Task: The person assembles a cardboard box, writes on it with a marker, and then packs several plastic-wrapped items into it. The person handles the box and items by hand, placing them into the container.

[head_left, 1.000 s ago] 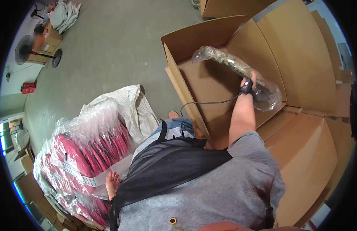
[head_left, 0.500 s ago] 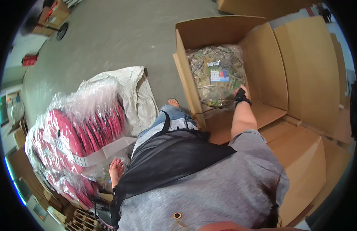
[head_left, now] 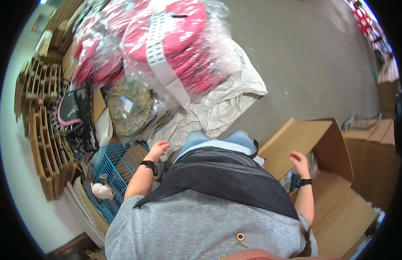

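My left hand (head_left: 158,150) is in the air beside a blue wire crate (head_left: 110,162), its fingers loosely stretched and nothing in them. Over the edge of an open cardboard box (head_left: 292,145), my right hand (head_left: 299,163) is raised, also empty with fingers apart. Part of a plastic-wrapped package (head_left: 312,164) shows inside that box, mostly hidden by the hand and a flap. Beyond my left hand lies a stack of round camouflage-patterned pieces (head_left: 129,106) in clear film. Further off, round pink pieces (head_left: 183,37) are piled in clear plastic with a printed white band round them.
A whitish woven sheet (head_left: 235,91) spreads under the pink pile. Stacked wooden pallets (head_left: 43,147) line the left wall, near a black and pink mesh item (head_left: 73,110). A white rounded object (head_left: 102,191) is by the crate. Another cardboard carton (head_left: 374,151) stands far right.
My view has swung left, so the box now sits at the right and the pink pile ahead. My right hand has come up off the wrapped package. My left hand has lifted forward.
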Tool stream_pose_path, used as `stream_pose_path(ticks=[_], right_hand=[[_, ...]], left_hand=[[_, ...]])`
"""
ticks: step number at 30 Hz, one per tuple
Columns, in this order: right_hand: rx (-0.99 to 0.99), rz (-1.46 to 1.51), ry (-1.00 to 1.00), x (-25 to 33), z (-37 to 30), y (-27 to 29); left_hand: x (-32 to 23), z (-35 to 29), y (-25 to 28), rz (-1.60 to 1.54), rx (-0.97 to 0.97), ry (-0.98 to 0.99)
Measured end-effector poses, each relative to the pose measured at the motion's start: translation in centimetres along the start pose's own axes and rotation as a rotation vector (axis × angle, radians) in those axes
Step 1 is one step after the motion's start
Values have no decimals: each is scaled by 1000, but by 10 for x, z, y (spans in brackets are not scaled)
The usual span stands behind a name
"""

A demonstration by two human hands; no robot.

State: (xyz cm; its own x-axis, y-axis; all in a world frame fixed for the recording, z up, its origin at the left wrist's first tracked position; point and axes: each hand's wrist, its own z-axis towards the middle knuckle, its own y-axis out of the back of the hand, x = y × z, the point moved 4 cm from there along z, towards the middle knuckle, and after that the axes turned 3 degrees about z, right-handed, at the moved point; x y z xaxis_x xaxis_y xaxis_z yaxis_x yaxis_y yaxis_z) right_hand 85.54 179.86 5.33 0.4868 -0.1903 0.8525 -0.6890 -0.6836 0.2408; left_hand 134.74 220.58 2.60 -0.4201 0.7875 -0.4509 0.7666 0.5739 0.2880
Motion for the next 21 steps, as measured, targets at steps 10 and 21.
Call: stream_pose_path(ticks=[10,21], right_hand=[[772,-957,-141,64,40,-205],[461,-390,456,266,217,-399]], left_hand=[[177,-9,122,-377,-211,116],[98,-6,222,-327,-381,-179]])
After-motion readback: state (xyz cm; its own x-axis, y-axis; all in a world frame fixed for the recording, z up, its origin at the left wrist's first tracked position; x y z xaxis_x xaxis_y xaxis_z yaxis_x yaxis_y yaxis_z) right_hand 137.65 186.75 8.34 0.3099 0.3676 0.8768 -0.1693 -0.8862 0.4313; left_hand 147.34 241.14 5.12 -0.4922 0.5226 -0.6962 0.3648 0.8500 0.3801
